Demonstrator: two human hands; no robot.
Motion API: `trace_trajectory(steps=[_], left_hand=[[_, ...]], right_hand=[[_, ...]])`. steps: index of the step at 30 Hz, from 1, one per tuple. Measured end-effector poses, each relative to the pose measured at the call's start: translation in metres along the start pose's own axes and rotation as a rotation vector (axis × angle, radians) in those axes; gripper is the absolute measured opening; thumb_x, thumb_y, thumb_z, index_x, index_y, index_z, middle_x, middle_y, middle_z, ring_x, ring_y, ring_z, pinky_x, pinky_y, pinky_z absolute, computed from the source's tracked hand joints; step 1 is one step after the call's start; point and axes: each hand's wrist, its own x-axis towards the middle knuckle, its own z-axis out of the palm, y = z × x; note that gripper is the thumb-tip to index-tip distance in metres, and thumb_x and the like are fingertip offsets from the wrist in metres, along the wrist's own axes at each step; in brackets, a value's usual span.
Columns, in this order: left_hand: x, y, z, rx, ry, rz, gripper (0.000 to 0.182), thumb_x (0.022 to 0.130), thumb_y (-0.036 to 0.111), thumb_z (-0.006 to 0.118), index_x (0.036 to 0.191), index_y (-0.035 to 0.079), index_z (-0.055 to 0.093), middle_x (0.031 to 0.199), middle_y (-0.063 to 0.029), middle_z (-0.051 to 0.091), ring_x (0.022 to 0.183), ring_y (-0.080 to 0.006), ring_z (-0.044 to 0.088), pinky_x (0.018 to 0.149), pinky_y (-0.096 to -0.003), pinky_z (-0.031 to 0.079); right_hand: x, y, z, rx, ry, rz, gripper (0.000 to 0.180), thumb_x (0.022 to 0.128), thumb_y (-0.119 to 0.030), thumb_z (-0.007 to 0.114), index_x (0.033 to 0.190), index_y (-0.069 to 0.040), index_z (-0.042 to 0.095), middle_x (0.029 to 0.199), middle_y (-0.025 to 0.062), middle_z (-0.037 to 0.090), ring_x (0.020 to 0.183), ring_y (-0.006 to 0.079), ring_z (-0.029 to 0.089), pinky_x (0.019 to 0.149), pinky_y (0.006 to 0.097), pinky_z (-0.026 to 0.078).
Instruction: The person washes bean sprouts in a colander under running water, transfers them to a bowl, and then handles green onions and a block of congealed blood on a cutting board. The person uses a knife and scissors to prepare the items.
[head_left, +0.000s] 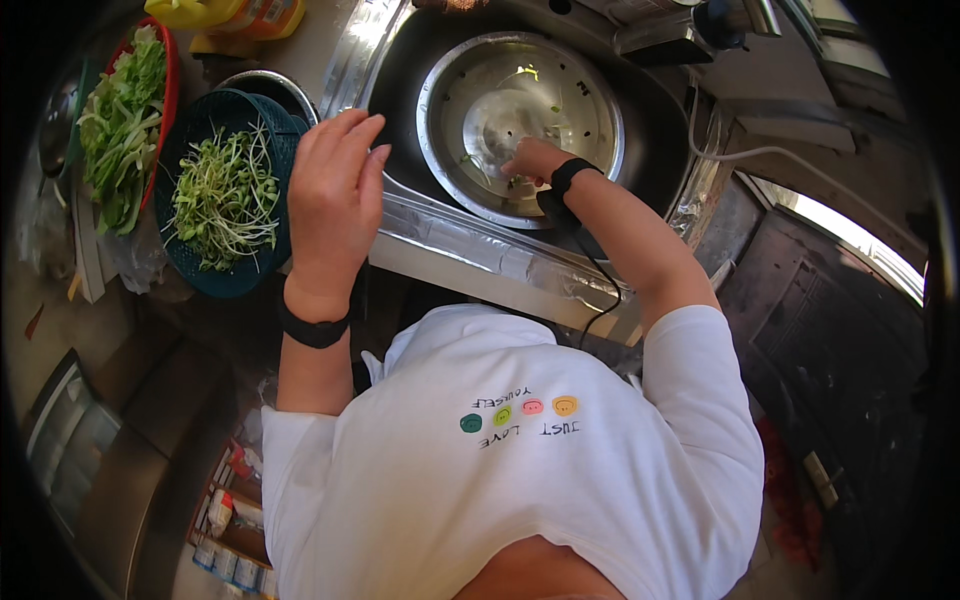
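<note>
A steel basin (442, 112) of water stands in the dark sink (652, 142), with a few sprouts and dark bits in it. My right hand (538, 161) reaches into the basin, fingers bent down beside some sprouts; whether it pinches any cannot be told. My left hand (337, 169) is raised at the sink's left edge, palm down, with nothing seen in it and the thumb apart from the fingers. Just left of it, a teal plastic colander (180, 262) holds a heap of green sprouts (225, 199). Both wrists wear black bands.
A red basket (171, 82) of leafy greens (124, 127) stands at the far left. Behind the colander sit a metal bowl (289, 86) and a yellow container (262, 19). Foil covers the sink's front rim (480, 244). A black cable (611, 307) hangs by my right forearm.
</note>
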Motion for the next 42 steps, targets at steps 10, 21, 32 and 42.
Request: trace_trajectory(steps=[10, 21, 32, 42], left_hand=[[0.029, -0.016, 0.200, 0.151, -1.140, 0.068, 0.019, 0.071, 0.005, 0.057, 0.088, 0.003, 0.066, 0.089, -0.0175, 0.064, 0.087, -0.0333, 0.062, 0.074, -0.0404, 0.050], [0.014, -0.030, 0.266, 0.325, -1.495, 0.126, 0.026, 0.078, 0.011, 0.052, 0.098, 0.003, 0.067, 0.104, -0.0164, 0.063, 0.097, -0.0298, 0.061, 0.084, -0.0381, 0.048], [0.032, -0.028, 0.239, 0.244, -1.486, 0.004, 0.024, 0.074, 0.009, 0.059, 0.096, 0.001, 0.066, 0.101, -0.0182, 0.063, 0.096, -0.0324, 0.061, 0.081, -0.0391, 0.049], [0.058, -0.035, 0.276, -0.028, -0.930, -0.169, 0.031, 0.074, 0.004, 0.054, 0.104, 0.006, 0.062, 0.095, -0.0195, 0.063, 0.091, -0.0324, 0.062, 0.080, -0.0391, 0.048]], right_hand=[[0.015, 0.024, -0.015, 0.166, -0.035, 0.066, 0.015, 0.076, -0.012, 0.056, 0.073, 0.002, 0.062, 0.058, 0.0118, 0.061, 0.052, 0.0190, 0.062, 0.045, 0.0292, 0.048], [-0.004, 0.059, -0.072, 0.512, 0.413, 0.115, 0.013, 0.082, -0.010, 0.054, 0.089, 0.001, 0.051, 0.068, 0.0122, 0.060, 0.056, 0.0212, 0.062, 0.050, 0.0336, 0.047], [0.072, 0.077, -0.076, -0.261, 0.563, -0.145, 0.021, 0.081, -0.019, 0.056, 0.088, -0.001, 0.063, 0.082, 0.0184, 0.063, 0.074, 0.0317, 0.063, 0.062, 0.0414, 0.049], [-0.006, 0.058, -0.084, 0.321, 0.463, 0.082, 0.016, 0.079, -0.014, 0.054, 0.081, 0.000, 0.061, 0.059, 0.0108, 0.059, 0.044, 0.0197, 0.055, 0.047, 0.0331, 0.045]])
